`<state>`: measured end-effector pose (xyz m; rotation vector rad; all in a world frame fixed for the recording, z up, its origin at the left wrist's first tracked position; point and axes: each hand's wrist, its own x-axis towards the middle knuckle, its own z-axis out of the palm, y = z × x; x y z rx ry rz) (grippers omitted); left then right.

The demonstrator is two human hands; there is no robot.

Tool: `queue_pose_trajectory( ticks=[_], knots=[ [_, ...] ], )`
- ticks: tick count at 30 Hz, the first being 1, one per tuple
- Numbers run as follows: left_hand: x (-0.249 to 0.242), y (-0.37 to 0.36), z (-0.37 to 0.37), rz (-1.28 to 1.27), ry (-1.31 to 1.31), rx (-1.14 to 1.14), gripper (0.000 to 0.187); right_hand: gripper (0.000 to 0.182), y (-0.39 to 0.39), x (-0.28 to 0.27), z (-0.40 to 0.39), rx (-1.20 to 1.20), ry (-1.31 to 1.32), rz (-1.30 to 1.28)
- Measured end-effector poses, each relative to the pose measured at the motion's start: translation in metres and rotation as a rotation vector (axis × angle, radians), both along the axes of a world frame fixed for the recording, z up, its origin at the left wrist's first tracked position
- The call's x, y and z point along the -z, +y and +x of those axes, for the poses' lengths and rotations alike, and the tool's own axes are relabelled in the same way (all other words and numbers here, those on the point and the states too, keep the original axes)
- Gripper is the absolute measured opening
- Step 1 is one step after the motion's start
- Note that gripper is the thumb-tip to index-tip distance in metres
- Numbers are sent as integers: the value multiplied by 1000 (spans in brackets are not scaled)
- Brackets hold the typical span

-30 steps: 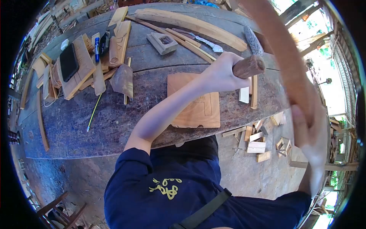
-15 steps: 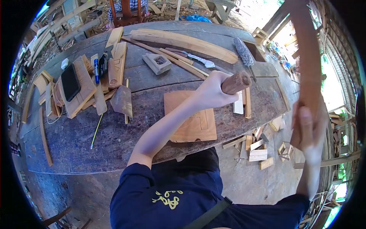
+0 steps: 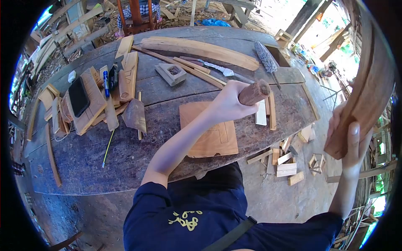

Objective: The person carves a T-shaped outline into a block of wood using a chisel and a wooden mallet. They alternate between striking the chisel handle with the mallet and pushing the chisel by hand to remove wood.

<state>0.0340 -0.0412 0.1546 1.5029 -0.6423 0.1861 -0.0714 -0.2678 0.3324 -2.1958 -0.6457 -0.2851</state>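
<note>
My left hand (image 3: 234,100) is closed around a round wooden handle (image 3: 254,93), its butt end facing up toward me. What lies below the fist on that handle is hidden. Under my left forearm a square wooden board (image 3: 201,144) with pencilled outlines lies at the table's near edge. Off to the right, my right hand (image 3: 354,142) grips the lower end of a long, thick brown piece of wood (image 3: 368,83), raised and tilted beyond the table. A pale strip (image 3: 261,115) and a brown wooden strip (image 3: 272,112) lie just right of my left hand.
On the dark wooden table (image 3: 163,121) lie a phone (image 3: 78,93), a blue marker (image 3: 106,81), a pencil (image 3: 108,148), a grey block (image 3: 171,74), a brush (image 3: 266,57) and long slats (image 3: 201,50). Wood offcuts (image 3: 287,167) litter the floor. A person (image 3: 138,14) sits beyond the table.
The brown piece of wood in my right hand has swung outward to the right and turned, showing a broader face. My left hand keeps its grip on the handle, almost in place.
</note>
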Motion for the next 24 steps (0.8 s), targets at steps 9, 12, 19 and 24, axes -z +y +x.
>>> queue_pose_trajectory(
  ticks=[9,12,19,24],
  knots=[
    [-2,0,0,-25,46,-31,20,39,2,32,14,-16,191,-256],
    [-4,2,-2,-11,60,-15,21,42,-1,21,6,16,303,-71],
    [-1,0,0,1,56,-5,23,53,-10,20,0,125,39,-470],
    [-2,0,-2,-17,20,-10,23,52,-6,19,4,339,-161,2]
  ],
)
